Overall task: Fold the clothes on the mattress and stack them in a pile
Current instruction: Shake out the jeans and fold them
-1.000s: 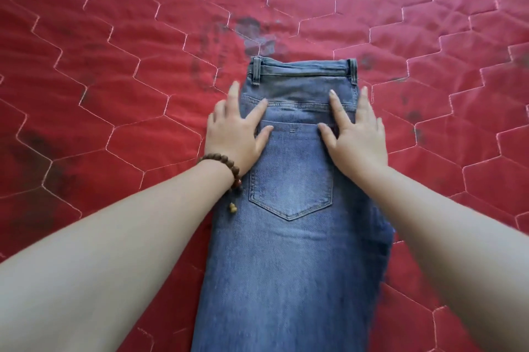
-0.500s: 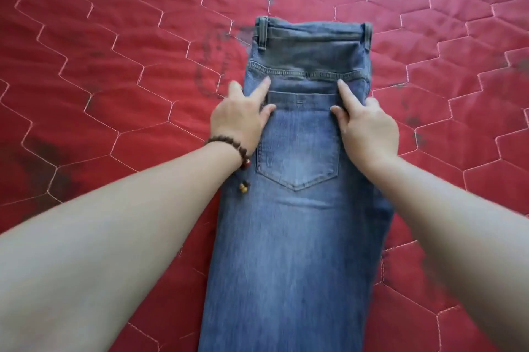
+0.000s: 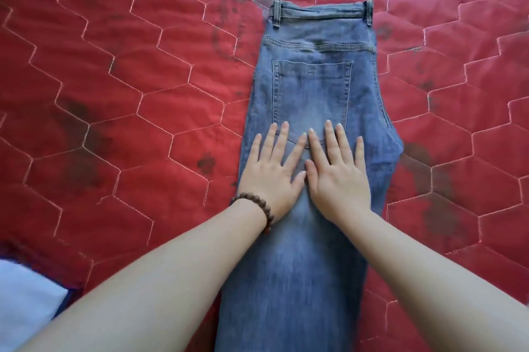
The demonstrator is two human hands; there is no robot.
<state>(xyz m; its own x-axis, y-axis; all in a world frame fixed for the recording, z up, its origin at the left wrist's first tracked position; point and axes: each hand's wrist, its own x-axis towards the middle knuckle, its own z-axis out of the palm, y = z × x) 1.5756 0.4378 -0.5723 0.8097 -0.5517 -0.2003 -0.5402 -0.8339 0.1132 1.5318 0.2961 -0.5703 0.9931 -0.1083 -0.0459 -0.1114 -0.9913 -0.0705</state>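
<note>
A pair of blue jeans [image 3: 315, 85] lies folded lengthwise on the red quilted mattress [image 3: 128, 94], waistband at the far end and a back pocket facing up. My left hand [image 3: 272, 171], with a brown bead bracelet on its wrist, presses flat on the denim just below the pocket. Beside it, my right hand [image 3: 337, 174] also lies flat with straight fingers, its fingertips over the pocket's lower edge. The two hands touch at the thumbs. The legs of the jeans run toward me and out of the frame's bottom.
The mattress cover has a hexagon stitch pattern and several dark stains [image 3: 86, 137]. At the lower left corner the mattress ends, where a white surface [image 3: 23, 303] with a dark blue border shows.
Both hands have slid down the jeans toward me, from beside the pocket's top to below it, and come together with fingers flattened. The view has shifted, showing more mattress.
</note>
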